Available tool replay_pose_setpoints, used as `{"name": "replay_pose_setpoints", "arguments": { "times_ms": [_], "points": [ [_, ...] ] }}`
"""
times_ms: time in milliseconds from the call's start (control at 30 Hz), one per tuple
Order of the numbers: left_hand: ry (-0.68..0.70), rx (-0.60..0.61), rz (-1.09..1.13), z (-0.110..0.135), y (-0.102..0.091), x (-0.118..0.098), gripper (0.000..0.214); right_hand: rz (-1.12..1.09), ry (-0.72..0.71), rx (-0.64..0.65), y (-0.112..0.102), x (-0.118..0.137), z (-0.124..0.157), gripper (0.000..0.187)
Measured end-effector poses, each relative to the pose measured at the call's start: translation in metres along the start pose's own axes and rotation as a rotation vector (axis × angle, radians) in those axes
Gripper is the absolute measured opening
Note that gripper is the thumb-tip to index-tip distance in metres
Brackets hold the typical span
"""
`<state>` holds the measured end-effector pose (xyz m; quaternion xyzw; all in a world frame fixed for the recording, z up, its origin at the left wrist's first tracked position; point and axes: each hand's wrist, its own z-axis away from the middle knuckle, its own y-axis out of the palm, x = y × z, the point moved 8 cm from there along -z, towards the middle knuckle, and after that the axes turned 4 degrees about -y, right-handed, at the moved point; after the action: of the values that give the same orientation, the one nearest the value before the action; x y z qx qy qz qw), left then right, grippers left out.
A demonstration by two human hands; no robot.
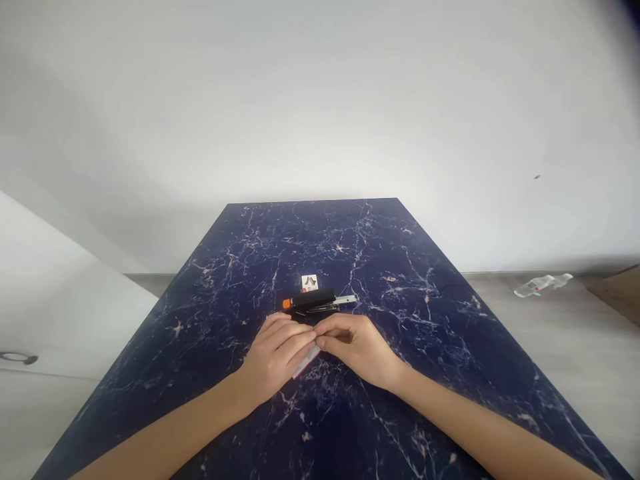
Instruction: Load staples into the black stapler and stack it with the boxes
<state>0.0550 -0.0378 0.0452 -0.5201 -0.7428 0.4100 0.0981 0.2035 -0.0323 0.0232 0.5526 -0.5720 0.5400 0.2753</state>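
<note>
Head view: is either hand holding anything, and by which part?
Probably a small pale, red-edged piece, at its far end, where the left hand and right hand meet; their fingertips hide the actual grip.

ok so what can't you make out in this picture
Head view, all of these:
Pale flat item: mostly hidden by the left hand and right hand.
Anything pinched between them: too small to tell.
Print on the small white box: too small.
Bottle: label too small.
Brown object: cut off by the right edge.
</note>
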Motion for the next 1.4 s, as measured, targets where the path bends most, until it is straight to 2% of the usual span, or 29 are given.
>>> {"name": "replay_pose_setpoints", "arguments": {
  "times_ms": [67, 200, 267, 333, 467, 633, 767, 867, 1000, 1133, 1233, 1400],
  "points": [
    [-0.006, -0.002, 0.031, 0.001, 0.0, 0.001, 0.032, 0.129, -0.113, -0.003, 0.0, 0.009, 0.003, 0.013],
    [-0.034, -0.033, 0.062, 0.001, -0.004, 0.004, 0.043, 0.442, -0.483, 0.057, 0.001, 0.032, 0.007, 0.023],
    [-0.088, -0.051, 0.066, 0.0, -0.007, 0.008, 0.051, 0.526, -0.578, 0.071, -0.01, 0.034, 0.001, 0.024],
    [-0.173, -0.036, 0.046, -0.001, -0.006, 0.014, 0.054, 0.539, -0.55, 0.019, -0.035, 0.029, -0.011, 0.02],
    [-0.294, 0.022, -0.085, -0.003, 0.0, 0.024, 0.051, 0.514, -0.368, -0.063, -0.083, 0.007, -0.029, 0.017],
    [-0.388, 0.119, -0.119, -0.002, 0.012, 0.039, 0.054, 0.544, -0.267, -0.085, -0.105, -0.017, -0.025, 0.018],
    [-0.509, 0.256, -0.003, 0.003, 0.025, 0.055, 0.049, 0.568, -0.223, -0.053, -0.105, -0.034, -0.026, 0.02],
    [-0.566, 0.293, 0.054, 0.004, 0.025, 0.064, 0.046, 0.569, -0.21, -0.038, -0.103, -0.04, -0.028, 0.022],
    [-0.535, 0.365, 0.113, 0.0, 0.02, 0.072, 0.046, 0.562, -0.247, -0.042, -0.097, -0.036, -0.028, 0.019],
    [-0.48, 0.447, 0.217, -0.004, 0.017, 0.081, 0.046, 0.507, -0.265, 0.037, -0.081, -0.03, -0.025, 0.018],
    [-0.479, 0.45, 0.226, -0.004, 0.016, 0.085, 0.046, 0.436, -0.256, 0.066, -0.073, -0.029, -0.022, 0.018],
    [-0.463, 0.447, 0.208, -0.002, 0.018, 0.084, 0.048, 0.401, -0.249, 0.057, -0.072, -0.032, -0.018, 0.018]
  ]
}}
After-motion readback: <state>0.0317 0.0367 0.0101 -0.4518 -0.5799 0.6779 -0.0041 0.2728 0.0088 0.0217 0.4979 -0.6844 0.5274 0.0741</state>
